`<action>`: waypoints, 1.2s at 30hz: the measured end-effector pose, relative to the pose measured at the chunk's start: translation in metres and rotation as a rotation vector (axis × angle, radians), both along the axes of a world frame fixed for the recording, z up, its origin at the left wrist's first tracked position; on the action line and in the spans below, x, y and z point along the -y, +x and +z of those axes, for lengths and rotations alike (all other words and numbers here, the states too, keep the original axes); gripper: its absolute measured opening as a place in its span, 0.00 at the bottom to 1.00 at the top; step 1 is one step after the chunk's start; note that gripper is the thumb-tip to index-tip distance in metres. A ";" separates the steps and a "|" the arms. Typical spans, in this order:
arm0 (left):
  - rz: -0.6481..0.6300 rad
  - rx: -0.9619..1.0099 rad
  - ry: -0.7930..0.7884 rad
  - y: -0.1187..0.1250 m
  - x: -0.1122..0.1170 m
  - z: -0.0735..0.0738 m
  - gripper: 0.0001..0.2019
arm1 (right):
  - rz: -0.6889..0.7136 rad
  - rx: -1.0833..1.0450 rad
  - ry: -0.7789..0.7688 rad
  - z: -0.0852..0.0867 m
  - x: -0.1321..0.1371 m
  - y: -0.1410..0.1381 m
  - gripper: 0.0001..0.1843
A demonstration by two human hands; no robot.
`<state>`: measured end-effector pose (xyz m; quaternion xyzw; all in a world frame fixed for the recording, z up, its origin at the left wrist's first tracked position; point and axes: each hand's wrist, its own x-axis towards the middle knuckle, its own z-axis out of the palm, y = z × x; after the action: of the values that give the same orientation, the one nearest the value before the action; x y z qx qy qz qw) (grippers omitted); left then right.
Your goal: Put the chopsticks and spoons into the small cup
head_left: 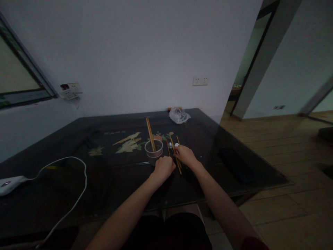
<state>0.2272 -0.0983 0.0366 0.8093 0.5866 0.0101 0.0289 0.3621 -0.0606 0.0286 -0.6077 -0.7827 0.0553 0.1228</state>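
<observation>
A clear cup [154, 154] stands on the dark table with a pair of wooden chopsticks [150, 133] leaning upright in it. Just in front of the cup and to its right, my left hand [163, 167] is closed, its fingertips by the lower end of a loose chopstick [168, 148]. My right hand [185, 155] has its fingers bent together over more chopsticks [179, 167] lying on the table. Two spoons show their bowls beyond the hands, a metal spoon [170, 145] and a paler spoon [176, 144]. What either hand pinches is hidden.
A crumpled plastic bag [179, 115] lies near the table's far edge. At right is a dark flat object [235, 164]. A white power strip [11, 184] with a cable [85, 175] occupies the left side. The wall [135, 62] rises behind the table.
</observation>
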 end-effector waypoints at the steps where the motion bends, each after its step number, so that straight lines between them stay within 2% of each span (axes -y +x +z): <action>1: 0.003 0.002 0.001 0.000 0.000 0.000 0.17 | 0.005 0.020 -0.001 0.000 0.001 0.000 0.06; 6: 0.021 0.025 0.000 0.000 0.000 0.001 0.17 | 0.006 0.072 -0.015 0.001 0.003 -0.001 0.07; 19: -0.054 0.069 -0.014 0.000 -0.001 -0.005 0.19 | -0.001 0.110 -0.035 0.005 0.007 -0.004 0.09; 36: -0.053 0.135 -0.138 -0.002 -0.008 -0.007 0.18 | -0.053 -0.026 -0.071 0.000 -0.001 0.001 0.14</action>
<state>0.2254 -0.0901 0.0300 0.8181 0.5610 0.0236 0.1243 0.3627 -0.0592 0.0286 -0.6312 -0.7623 0.0877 0.1128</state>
